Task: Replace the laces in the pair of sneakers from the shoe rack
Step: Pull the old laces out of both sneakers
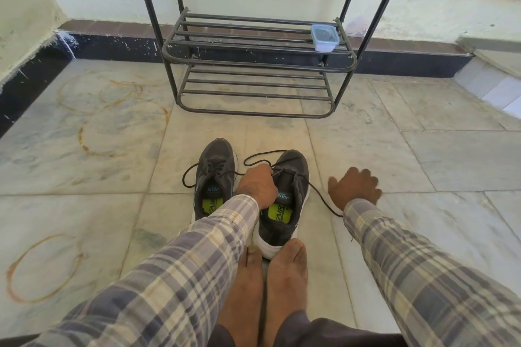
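Two dark grey sneakers with green insoles stand side by side on the floor in front of my bare feet. The left sneaker [215, 175] has its black lace threaded, with one loose end looping out to its left. My left hand [258, 186] grips the tongue and lace area of the right sneaker [287, 205]. The right sneaker's black lace [321, 194] is loose: one end loops over the toe, the other trails right across the floor. My right hand [355, 187] hovers beside that trailing end with fingers spread, holding nothing.
A black metal shoe rack [253, 65] stands against the wall ahead. On its middle shelf, at the right, sits a small clear plastic box [324, 37] with dark contents. The marble floor [98, 149] has round rust stains at the left.
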### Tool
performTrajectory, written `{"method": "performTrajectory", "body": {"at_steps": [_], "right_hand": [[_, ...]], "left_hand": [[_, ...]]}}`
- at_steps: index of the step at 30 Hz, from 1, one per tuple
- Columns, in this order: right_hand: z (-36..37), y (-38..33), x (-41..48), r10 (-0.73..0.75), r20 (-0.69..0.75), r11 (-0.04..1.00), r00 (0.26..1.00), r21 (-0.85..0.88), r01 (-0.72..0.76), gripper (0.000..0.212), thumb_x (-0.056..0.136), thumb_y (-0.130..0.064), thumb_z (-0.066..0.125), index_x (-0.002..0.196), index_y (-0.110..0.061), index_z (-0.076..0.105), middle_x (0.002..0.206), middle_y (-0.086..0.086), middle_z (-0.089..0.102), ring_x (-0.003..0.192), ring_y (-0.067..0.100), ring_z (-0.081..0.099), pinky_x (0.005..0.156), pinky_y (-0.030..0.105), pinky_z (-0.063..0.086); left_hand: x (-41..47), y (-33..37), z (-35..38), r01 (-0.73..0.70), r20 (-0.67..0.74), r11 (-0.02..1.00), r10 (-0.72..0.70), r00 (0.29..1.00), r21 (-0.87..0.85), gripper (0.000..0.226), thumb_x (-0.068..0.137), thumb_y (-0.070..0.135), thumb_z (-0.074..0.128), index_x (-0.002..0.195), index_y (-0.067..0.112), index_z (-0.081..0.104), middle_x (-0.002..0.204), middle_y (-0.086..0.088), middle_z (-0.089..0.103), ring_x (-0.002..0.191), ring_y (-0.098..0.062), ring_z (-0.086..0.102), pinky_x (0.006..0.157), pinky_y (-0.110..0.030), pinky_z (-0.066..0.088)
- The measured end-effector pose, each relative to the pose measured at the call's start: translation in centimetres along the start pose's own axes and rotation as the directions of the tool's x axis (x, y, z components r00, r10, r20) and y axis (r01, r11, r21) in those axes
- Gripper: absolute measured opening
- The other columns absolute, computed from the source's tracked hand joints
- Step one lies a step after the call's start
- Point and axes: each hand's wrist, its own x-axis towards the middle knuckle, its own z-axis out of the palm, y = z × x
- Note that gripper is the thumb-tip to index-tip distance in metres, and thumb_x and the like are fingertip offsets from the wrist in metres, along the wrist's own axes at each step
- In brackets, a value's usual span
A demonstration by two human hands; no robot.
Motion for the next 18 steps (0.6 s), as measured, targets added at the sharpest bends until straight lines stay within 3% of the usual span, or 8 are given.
{"method": "performTrajectory", "body": {"at_steps": [2, 4, 5, 7, 9, 12, 14, 18], "right_hand": [[0.0, -1.3, -0.1, -0.187, 0.093, 0.942, 0.978, 0.301, 0.151, 0.059, 0.087, -0.05, 0.064, 0.131, -0.014, 0.05, 0.131, 0.013, 0.055, 0.119, 0.033, 0.054, 0.099, 0.043, 0.047], [-0.3, -3.1, -0.6, -0.331, 0.269, 0.823, 0.904, 0.551, 0.138, 0.065, 0.081, -0.043, 0.076, 0.134, -0.019, 0.046, 0.124, 0.009, 0.059, 0.106, 0.026, 0.06, 0.084, 0.039, 0.054], [-0.5, -3.9, -1.0, -0.381, 0.368, 0.805, 0.848, 0.584, 0.108, 0.07, 0.079, -0.035, 0.08, 0.136, -0.02, 0.043, 0.122, 0.007, 0.058, 0.1, 0.022, 0.061, 0.074, 0.035, 0.055], [-0.5, -5.0, -1.2, -0.438, 0.463, 0.841, 0.771, 0.515, 0.168, 0.087, 0.071, -0.024, 0.085, 0.142, -0.021, 0.035, 0.127, 0.008, 0.055, 0.101, 0.023, 0.061, 0.072, 0.036, 0.057], [-0.2, -5.5, -1.2, -0.422, 0.429, 0.887, 0.799, 0.38, 0.264, 0.098, 0.065, -0.022, 0.086, 0.147, -0.021, 0.031, 0.132, 0.013, 0.05, 0.108, 0.031, 0.06, 0.083, 0.041, 0.057], [0.2, -5.6, -1.6, -0.312, 0.313, 0.932, 0.897, 0.285, 0.224, 0.078, 0.075, -0.024, 0.078, 0.141, -0.015, 0.036, 0.131, 0.016, 0.043, 0.114, 0.036, 0.056, 0.093, 0.044, 0.053], [0.7, -5.7, -2.1, -0.294, 0.264, 0.933, 0.918, 0.286, 0.217, 0.06, 0.083, -0.027, 0.071, 0.133, -0.01, 0.043, 0.129, 0.017, 0.046, 0.114, 0.036, 0.056, 0.093, 0.043, 0.051], [1.2, -5.4, -2.5, -0.318, 0.199, 0.925, 0.927, 0.278, 0.258, 0.035, 0.087, -0.024, 0.064, 0.114, -0.005, 0.054, 0.119, 0.018, 0.061, 0.105, 0.034, 0.062, 0.082, 0.038, 0.052]], "left_hand": [[0.0, 0.1, 0.0, -0.007, 0.007, 1.0, 0.007, 1.0, -0.012, 0.041, 0.092, 0.009, 0.06, 0.131, 0.016, 0.054, 0.127, -0.009, 0.06, 0.112, -0.028, 0.059, 0.096, -0.036, 0.05], [-0.1, 0.1, -0.1, -0.027, 0.014, 0.999, 0.027, 1.0, -0.025, 0.047, 0.092, 0.008, 0.059, 0.136, 0.019, 0.05, 0.128, -0.008, 0.06, 0.113, -0.029, 0.059, 0.093, -0.035, 0.049], [0.0, 0.1, -0.2, -0.045, 0.024, 0.999, 0.045, 0.999, -0.03, 0.051, 0.091, 0.008, 0.06, 0.138, 0.021, 0.048, 0.13, -0.008, 0.059, 0.114, -0.029, 0.058, 0.093, -0.035, 0.049], [0.4, 0.1, -0.3, -0.081, 0.067, 0.996, 0.083, 0.994, -0.033, 0.06, 0.088, 0.009, 0.063, 0.143, 0.023, 0.045, 0.135, -0.008, 0.057, 0.118, -0.028, 0.057, 0.096, -0.035, 0.05], [1.0, 0.2, -0.3, -0.1, 0.099, 0.995, 0.101, 0.99, -0.014, 0.058, 0.088, 0.01, 0.062, 0.142, 0.021, 0.047, 0.136, -0.007, 0.056, 0.12, -0.027, 0.056, 0.099, -0.037, 0.05], [2.5, 0.8, 0.4, -0.155, 0.013, 0.985, 0.155, 0.988, 0.076, 0.048, 0.089, 0.02, 0.059, 0.137, 0.024, 0.054, 0.135, -0.004, 0.055, 0.121, -0.027, 0.054, 0.102, -0.041, 0.048], [3.4, 1.6, 1.1, -0.214, -0.02, 0.946, 0.226, 0.974, 0.242, 0.045, 0.089, 0.021, 0.058, 0.133, 0.028, 0.056, 0.134, -0.003, 0.052, 0.123, -0.029, 0.048, 0.101, -0.044, 0.046], [4.8, 2.8, 2.2, -0.289, 0.066, 0.734, 0.317, 0.946, 0.615, 0.03, 0.093, 0.021, 0.055, 0.122, 0.025, 0.06, 0.13, 0.0, 0.055, 0.122, -0.028, 0.042, 0.098, -0.045, 0.038]]}}
